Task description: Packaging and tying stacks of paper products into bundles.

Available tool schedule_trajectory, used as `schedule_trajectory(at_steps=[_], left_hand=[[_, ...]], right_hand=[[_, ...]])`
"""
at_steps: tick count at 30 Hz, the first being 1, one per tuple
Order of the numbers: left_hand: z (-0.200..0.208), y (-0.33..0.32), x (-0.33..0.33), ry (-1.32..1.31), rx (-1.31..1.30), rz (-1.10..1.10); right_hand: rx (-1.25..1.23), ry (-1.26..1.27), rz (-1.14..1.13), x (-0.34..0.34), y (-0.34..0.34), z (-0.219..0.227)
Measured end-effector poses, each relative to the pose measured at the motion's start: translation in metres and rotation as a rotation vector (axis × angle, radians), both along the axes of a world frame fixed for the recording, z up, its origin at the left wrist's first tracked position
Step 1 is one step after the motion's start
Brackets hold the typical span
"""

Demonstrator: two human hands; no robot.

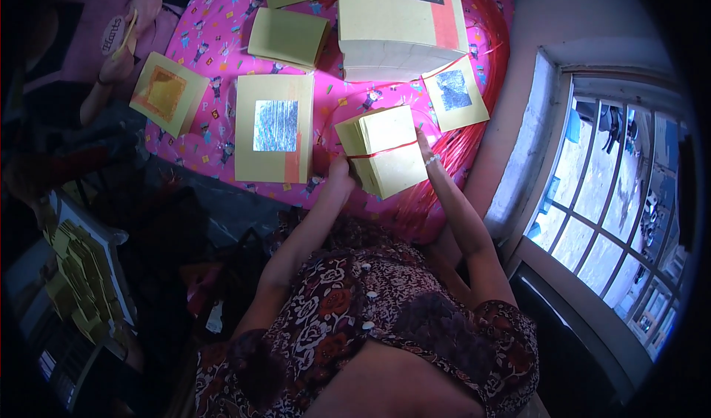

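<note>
A bundle of yellow joss paper is tilted up above the table's near edge, its layered sheet edges facing left. A red string crosses its middle. My left hand is closed on the bundle's lower left side. My right hand grips its right edge, its fingers partly hidden behind the paper. Just left lies a yellow stack with a silver foil square and an orange-red stripe. To the right of the bundle is a sheet with a silver square.
A pink patterned cloth covers the table. A tall paper block stands at the back, with red strands along the right. Other stacks lie left. Another person's hands hold something yellow. A barred window is at right.
</note>
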State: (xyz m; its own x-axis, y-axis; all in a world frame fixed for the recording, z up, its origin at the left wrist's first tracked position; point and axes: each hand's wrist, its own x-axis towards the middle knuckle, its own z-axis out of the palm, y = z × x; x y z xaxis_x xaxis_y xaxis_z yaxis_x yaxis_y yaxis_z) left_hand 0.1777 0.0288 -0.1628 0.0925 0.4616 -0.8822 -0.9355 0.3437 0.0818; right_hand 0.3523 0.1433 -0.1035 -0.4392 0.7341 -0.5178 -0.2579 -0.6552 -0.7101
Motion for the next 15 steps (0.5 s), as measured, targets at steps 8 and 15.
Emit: schedule_trajectory(at_steps=[8, 15], left_hand=[[0.089, 0.010, 0.004, 0.349, 0.339, -0.139], [0.150, 0.003, 0.006, 1.233, 1.046, -0.382]], right_hand=[[0.108, 0.180, -0.037, 0.030, -0.007, 0.028], [0.272, 0.155, -0.078, 0.061, -0.031, 0.060]])
